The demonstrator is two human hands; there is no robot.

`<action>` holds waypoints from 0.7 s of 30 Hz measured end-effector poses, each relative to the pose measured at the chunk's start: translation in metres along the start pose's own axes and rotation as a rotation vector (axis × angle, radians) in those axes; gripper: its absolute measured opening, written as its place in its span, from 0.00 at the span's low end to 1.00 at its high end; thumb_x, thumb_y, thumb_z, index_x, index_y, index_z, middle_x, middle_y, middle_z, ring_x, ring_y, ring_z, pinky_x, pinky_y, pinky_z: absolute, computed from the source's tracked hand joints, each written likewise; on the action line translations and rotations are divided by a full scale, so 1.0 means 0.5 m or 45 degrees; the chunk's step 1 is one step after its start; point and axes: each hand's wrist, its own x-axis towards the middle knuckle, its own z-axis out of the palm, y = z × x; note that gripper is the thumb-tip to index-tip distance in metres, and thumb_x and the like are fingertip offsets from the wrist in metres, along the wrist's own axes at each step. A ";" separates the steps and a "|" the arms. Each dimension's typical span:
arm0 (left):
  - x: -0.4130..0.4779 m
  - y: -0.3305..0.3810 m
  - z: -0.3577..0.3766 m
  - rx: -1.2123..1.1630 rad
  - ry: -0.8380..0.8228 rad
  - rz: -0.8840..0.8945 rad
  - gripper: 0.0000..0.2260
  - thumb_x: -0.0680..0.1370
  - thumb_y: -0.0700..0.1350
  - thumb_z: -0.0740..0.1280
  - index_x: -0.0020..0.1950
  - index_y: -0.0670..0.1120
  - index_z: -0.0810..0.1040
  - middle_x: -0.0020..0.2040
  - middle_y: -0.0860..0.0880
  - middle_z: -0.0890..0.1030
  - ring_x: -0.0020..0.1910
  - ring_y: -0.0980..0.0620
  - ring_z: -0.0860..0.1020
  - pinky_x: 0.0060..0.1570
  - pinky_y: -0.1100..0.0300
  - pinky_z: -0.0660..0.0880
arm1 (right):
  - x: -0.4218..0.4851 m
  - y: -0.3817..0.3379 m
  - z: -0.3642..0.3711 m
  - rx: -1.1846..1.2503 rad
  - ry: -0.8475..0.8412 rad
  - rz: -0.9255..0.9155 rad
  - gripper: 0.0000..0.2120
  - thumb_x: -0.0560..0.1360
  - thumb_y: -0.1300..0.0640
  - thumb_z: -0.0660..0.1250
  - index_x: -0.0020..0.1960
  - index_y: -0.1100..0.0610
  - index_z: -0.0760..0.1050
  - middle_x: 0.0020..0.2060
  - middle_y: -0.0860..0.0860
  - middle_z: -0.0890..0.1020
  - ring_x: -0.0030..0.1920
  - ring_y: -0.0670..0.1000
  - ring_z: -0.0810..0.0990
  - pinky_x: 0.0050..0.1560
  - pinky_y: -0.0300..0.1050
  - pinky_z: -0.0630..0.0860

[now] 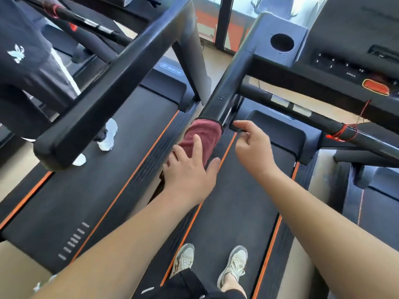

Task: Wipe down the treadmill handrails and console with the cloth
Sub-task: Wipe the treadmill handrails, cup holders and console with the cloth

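**Where things stand at the treadmill**

The cloth (203,138) wraps over the near end of the left handrail (228,83), and the left grip (190,172) rests on top of it. The right grip (253,147) hangs just to its right, above the belt (233,212). The console (345,50) sits ahead to the right, with a crossbar (302,114) on its near side. A second treadmill (108,169) lies to the left, with another person (32,61) standing on it.

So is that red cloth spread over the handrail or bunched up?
Spread: the cloth covers the near end of the handrail, with the left hand flat on it.
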 end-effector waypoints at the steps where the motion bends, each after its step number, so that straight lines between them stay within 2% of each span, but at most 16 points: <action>1: 0.031 0.013 0.000 0.018 -0.010 -0.039 0.38 0.81 0.70 0.48 0.83 0.53 0.38 0.78 0.32 0.58 0.73 0.32 0.64 0.70 0.37 0.66 | 0.012 0.020 -0.019 -0.057 0.022 0.000 0.20 0.77 0.64 0.59 0.65 0.53 0.78 0.56 0.50 0.83 0.53 0.50 0.82 0.57 0.50 0.78; 3: 0.095 0.035 -0.007 -0.013 0.018 -0.087 0.38 0.81 0.69 0.50 0.83 0.54 0.37 0.76 0.35 0.62 0.69 0.32 0.69 0.66 0.38 0.70 | 0.041 0.054 -0.059 -0.172 0.039 -0.055 0.18 0.79 0.63 0.61 0.66 0.56 0.78 0.61 0.52 0.80 0.62 0.52 0.79 0.64 0.49 0.75; 5: 0.144 0.055 -0.007 -0.036 0.063 -0.099 0.37 0.82 0.67 0.51 0.83 0.52 0.38 0.74 0.38 0.64 0.67 0.34 0.70 0.61 0.40 0.72 | 0.073 0.074 -0.099 -0.295 0.044 -0.169 0.16 0.79 0.62 0.63 0.65 0.58 0.78 0.62 0.53 0.79 0.64 0.54 0.77 0.65 0.44 0.72; 8: 0.144 0.064 0.013 0.194 0.190 -0.022 0.36 0.84 0.62 0.53 0.83 0.47 0.38 0.74 0.39 0.63 0.65 0.37 0.71 0.56 0.43 0.75 | 0.119 0.091 -0.146 -0.441 0.040 -0.312 0.17 0.78 0.58 0.64 0.66 0.58 0.77 0.63 0.53 0.79 0.66 0.56 0.75 0.65 0.50 0.73; 10: 0.106 0.042 0.047 0.406 0.260 0.042 0.36 0.85 0.58 0.54 0.82 0.47 0.36 0.78 0.37 0.57 0.68 0.37 0.69 0.58 0.45 0.74 | 0.154 0.099 -0.164 -0.530 0.002 -0.383 0.19 0.79 0.56 0.65 0.68 0.59 0.76 0.64 0.55 0.78 0.67 0.58 0.74 0.67 0.51 0.71; 13: 0.082 0.022 0.079 0.643 0.249 0.049 0.38 0.85 0.53 0.55 0.80 0.47 0.28 0.81 0.34 0.47 0.74 0.36 0.62 0.64 0.46 0.71 | 0.196 0.111 -0.188 -0.672 -0.050 -0.396 0.23 0.79 0.52 0.67 0.71 0.60 0.73 0.66 0.58 0.76 0.68 0.60 0.72 0.69 0.53 0.69; 15: 0.109 0.041 0.059 0.591 0.195 0.037 0.38 0.85 0.54 0.55 0.79 0.50 0.26 0.81 0.34 0.46 0.74 0.36 0.63 0.64 0.46 0.71 | 0.217 0.115 -0.195 -0.716 -0.108 -0.330 0.27 0.78 0.49 0.69 0.73 0.60 0.70 0.66 0.58 0.75 0.68 0.61 0.71 0.69 0.54 0.69; 17: 0.164 0.077 0.026 0.482 0.172 0.050 0.37 0.85 0.58 0.54 0.81 0.52 0.29 0.80 0.36 0.50 0.71 0.37 0.67 0.61 0.45 0.73 | 0.243 0.113 -0.196 -0.742 -0.166 -0.241 0.31 0.77 0.44 0.70 0.74 0.59 0.68 0.66 0.57 0.75 0.69 0.60 0.70 0.67 0.54 0.70; 21: 0.274 0.133 -0.026 0.234 0.158 0.086 0.38 0.84 0.62 0.56 0.83 0.54 0.34 0.75 0.38 0.60 0.65 0.36 0.71 0.59 0.44 0.74 | 0.306 0.097 -0.196 -0.929 -0.252 -0.124 0.28 0.73 0.36 0.71 0.64 0.54 0.74 0.59 0.53 0.75 0.65 0.56 0.72 0.55 0.53 0.73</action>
